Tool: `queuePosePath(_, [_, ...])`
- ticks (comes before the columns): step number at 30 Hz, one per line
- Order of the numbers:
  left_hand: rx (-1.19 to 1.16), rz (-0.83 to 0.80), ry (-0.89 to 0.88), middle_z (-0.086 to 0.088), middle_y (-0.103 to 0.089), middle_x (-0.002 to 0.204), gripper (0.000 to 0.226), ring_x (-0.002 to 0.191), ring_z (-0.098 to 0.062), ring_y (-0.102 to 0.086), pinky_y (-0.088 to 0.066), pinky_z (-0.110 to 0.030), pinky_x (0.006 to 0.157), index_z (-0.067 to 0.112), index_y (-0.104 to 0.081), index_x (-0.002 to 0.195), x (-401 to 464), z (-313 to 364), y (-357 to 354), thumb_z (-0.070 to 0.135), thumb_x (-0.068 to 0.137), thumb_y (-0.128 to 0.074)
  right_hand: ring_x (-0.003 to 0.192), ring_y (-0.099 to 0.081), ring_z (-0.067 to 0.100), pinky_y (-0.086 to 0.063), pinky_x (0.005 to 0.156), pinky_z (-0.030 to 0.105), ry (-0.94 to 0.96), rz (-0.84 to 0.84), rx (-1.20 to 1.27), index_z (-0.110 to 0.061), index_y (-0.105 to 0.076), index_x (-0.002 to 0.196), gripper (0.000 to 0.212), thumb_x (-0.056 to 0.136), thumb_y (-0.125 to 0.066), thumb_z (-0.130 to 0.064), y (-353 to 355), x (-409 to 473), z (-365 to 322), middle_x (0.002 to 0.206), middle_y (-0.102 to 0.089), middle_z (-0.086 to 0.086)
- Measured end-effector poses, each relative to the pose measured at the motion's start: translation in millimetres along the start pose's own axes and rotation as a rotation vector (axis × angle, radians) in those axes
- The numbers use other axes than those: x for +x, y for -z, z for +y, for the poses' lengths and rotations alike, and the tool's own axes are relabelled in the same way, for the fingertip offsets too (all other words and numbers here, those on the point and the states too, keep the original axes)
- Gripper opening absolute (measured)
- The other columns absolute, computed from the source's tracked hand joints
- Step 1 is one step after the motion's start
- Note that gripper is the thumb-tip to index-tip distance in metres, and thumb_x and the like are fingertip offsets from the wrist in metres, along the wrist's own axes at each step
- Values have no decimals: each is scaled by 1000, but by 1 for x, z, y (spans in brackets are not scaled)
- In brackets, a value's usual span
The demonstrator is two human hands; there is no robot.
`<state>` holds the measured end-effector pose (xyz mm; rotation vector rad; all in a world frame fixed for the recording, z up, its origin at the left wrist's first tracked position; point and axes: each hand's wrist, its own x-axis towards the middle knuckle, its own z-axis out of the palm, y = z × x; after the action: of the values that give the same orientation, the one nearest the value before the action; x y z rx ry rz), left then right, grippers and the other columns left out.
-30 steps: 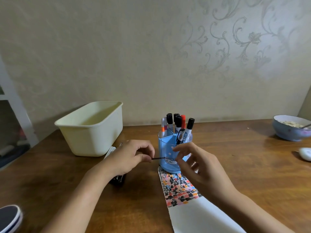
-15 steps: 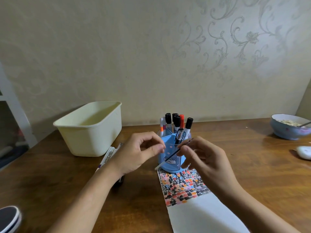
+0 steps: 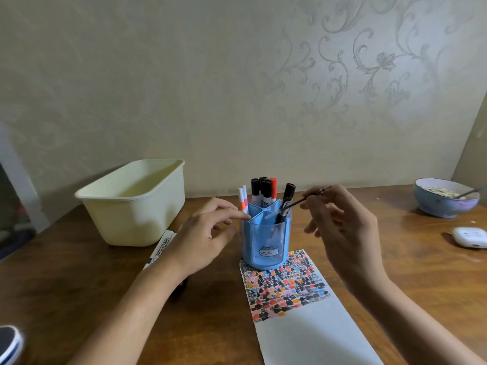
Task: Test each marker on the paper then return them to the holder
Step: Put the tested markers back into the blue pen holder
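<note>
A blue divided holder (image 3: 266,239) stands mid-table with several black, red and pink-orange markers upright in it. My right hand (image 3: 340,227) pinches a thin dark pen (image 3: 297,202), held slanted with its white tip over the holder's rim. My left hand (image 3: 204,233) hovers just left of the holder, fingers loosely spread, fingertips near the rim, holding nothing. A white paper (image 3: 303,320) lies in front of the holder, its far end covered with coloured scribble patches. A few white markers (image 3: 162,245) lie on the table under my left wrist.
A cream plastic tub (image 3: 131,204) sits at the back left. At the far right, a blue bowl (image 3: 445,197) with a spoon, and a small white case (image 3: 470,237). The wall runs close behind the wooden table (image 3: 66,280). A dark round object (image 3: 9,343) shows at the bottom left.
My right hand raised the thin pen from in front of the holder up over its rim. My left hand let go of the pen's end and opened beside the holder.
</note>
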<state>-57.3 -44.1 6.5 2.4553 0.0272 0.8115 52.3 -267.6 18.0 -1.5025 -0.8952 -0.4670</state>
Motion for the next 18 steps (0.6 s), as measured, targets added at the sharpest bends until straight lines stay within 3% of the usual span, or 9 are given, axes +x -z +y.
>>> queuePosePath(4, [-23, -6, -9, 17, -55, 119, 35, 117, -7, -54, -50, -26, 94, 34, -73, 114, 0, 0, -1, 8, 94, -63, 59, -66, 7, -55, 53, 31, 80, -28, -204, -28, -63, 89, 6, 94, -66, -28, -3, 2, 5, 78, -67, -19])
queuePosePath(9, [-39, -25, 0, 22, -55, 118, 37, 115, -4, -54, -48, -20, 91, 36, -73, 115, 0, 0, 2, 7, 94, -62, 57, -58, 0, -46, 50, 21, 174, -93, -439, -24, -66, 83, 17, 90, -65, -39, -13, 7, 7, 75, -66, -17])
queuePosePath(13, [-30, -44, 17, 22, -56, 121, 37, 114, -2, -53, -41, -9, 84, 36, -72, 117, 1, 0, 5, 8, 96, -60, 57, -57, -2, -46, 51, 18, 143, -200, -490, -25, -68, 79, 24, 88, -63, -47, -21, 5, 13, 70, -64, -18])
queuePosePath(18, [-58, -59, 69, 26, -59, 122, 49, 113, 1, -55, -46, -15, 90, 47, -61, 126, 1, -7, 13, 8, 97, -57, 61, -60, -4, -53, 56, 19, 49, -325, -470, -27, -69, 82, 17, 87, -68, -44, -22, -1, 18, 73, -66, -19])
